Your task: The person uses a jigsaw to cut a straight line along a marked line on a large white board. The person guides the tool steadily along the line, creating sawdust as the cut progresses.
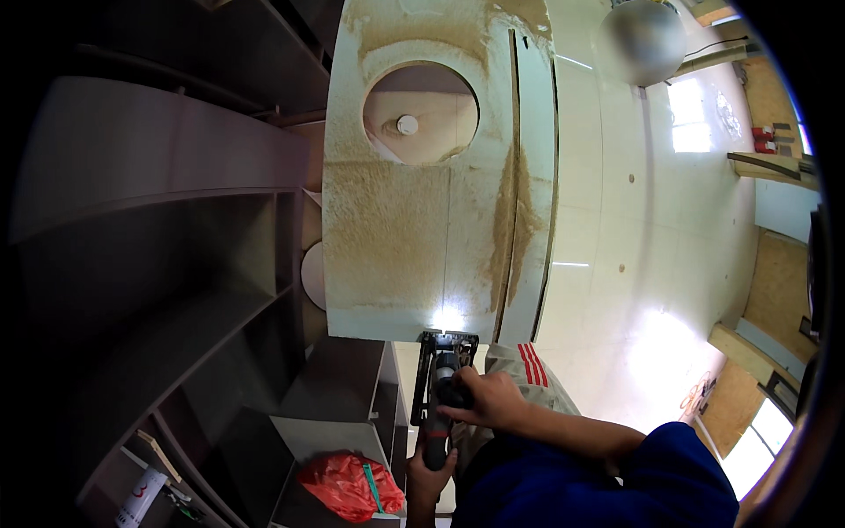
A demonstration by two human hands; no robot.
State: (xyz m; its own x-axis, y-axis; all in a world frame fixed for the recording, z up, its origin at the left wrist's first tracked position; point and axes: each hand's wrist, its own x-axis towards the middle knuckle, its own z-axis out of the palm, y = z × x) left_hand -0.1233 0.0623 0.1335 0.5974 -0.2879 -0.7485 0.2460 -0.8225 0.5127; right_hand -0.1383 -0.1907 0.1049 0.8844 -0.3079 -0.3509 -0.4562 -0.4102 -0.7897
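Observation:
Both of my hands are on a black and red jigsaw (433, 437), its base plate at the near edge of a pale, dust-covered board (387, 255). My left hand (429, 482) is wrapped round the rear of its body, low in the view. Closed over the top near the front is my right hand (489, 400). A bright light from the tool shines on the board just ahead of it. The blade is hidden. The board has a large round hole toward its far end and a long straight cut along its right side, with brown sawdust heaped beside it.
Dark open cabinets (158, 255) stand along the left. A red plastic bag (348, 486) lies in the lower one, and a white tube (141, 497) is at the lower left. The shiny tiled floor (607, 229) stretches to the right, with wooden frames beyond.

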